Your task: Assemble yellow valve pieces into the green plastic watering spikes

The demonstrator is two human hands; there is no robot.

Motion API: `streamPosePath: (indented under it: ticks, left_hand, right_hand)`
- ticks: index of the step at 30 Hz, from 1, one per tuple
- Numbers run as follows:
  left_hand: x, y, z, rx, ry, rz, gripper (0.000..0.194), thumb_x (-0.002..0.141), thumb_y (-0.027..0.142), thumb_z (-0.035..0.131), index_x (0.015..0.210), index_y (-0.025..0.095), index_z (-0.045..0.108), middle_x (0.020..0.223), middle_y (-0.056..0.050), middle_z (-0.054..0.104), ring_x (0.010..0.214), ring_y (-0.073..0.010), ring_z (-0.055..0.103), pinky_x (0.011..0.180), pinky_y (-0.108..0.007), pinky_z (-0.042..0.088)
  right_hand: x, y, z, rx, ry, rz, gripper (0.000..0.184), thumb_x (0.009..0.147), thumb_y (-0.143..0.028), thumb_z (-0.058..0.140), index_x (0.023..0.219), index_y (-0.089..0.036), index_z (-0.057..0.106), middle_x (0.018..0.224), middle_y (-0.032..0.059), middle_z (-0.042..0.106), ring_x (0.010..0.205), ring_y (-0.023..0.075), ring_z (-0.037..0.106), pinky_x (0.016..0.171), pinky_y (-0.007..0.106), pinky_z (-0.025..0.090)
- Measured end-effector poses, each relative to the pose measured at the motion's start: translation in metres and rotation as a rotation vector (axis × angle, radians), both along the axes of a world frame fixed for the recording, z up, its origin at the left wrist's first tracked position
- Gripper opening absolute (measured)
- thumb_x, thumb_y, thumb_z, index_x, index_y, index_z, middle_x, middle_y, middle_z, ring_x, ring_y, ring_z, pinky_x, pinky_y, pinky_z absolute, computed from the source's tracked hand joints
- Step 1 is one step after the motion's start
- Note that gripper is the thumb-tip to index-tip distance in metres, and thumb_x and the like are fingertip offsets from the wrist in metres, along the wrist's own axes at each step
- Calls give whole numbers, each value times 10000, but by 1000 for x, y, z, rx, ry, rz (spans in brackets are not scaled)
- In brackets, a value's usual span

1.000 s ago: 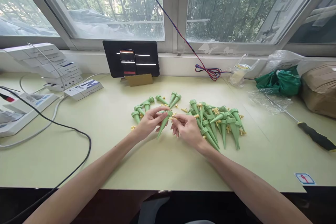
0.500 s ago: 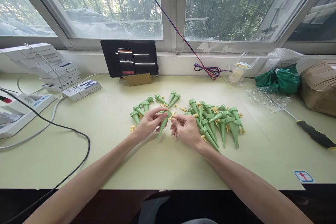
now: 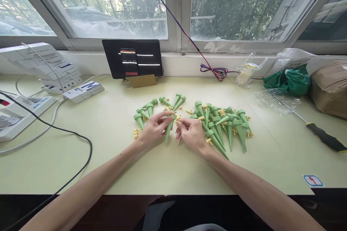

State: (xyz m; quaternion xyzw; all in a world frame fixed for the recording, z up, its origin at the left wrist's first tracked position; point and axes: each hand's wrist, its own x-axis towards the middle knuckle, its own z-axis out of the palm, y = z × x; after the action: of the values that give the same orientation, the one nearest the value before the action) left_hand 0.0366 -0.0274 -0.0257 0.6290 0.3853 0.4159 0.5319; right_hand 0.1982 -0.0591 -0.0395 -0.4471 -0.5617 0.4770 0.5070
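A person's left hand (image 3: 157,126) is gripping a green tapered plastic spike (image 3: 168,133) near its capped end, its point slanting down toward the viewer. The right hand (image 3: 193,133) is pinching a small yellow plastic fitting (image 3: 178,117) between thumb and fingertips just beside the cap; whether the two parts are touching is too small to tell. Just beyond the left hand, a loose group of green spikes (image 3: 149,107) is lying on the pale yellow desk (image 3: 168,173); beside the right, a denser pile of spikes (image 3: 217,122) is lying among yellow fittings. Farther back, a tablet (image 3: 151,48) is leaning on a cardboard stand (image 3: 142,81), and a screwdriver (image 3: 324,137) is resting far right.
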Motion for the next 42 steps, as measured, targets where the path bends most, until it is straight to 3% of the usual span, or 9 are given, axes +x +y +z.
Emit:
streamPosePath:
  ticks: [18,29,37,42]
  left_hand:
    - [0,-1,-4,104,88,32,310,879,439,638,1051,183,670,551,45,480,457,-82,410,410,-197,366]
    - [5,-5,1,17,-5,35,342,864,446,658,1072,175,637,558,37,521,472,-87,427,403,-189,363]
    - [1,-4,-2,121,119,18,298,890,447,614,1034,187,650,562,35,485,458,-86,411,408,-198,359]
    - [0,-3,0,126,148,-15,297,893,449,608,1019,184,657,555,36,485,434,-80,397,394,-197,347]
  right_hand:
    - [-1,4,6,-243,187,37,286,779,-352,678,597,-137,626,524,11,605,403,100,559,400,213,514]
    - [2,-2,3,68,-75,5,337,909,-363,521,630,-189,590,513,2,621,384,133,578,403,243,495]
    - [3,4,5,-193,133,71,315,791,-364,652,561,-154,597,496,8,592,404,112,566,391,217,509]
    - [7,7,7,-263,163,112,288,753,-327,686,549,-139,608,505,7,589,411,88,547,379,182,482]
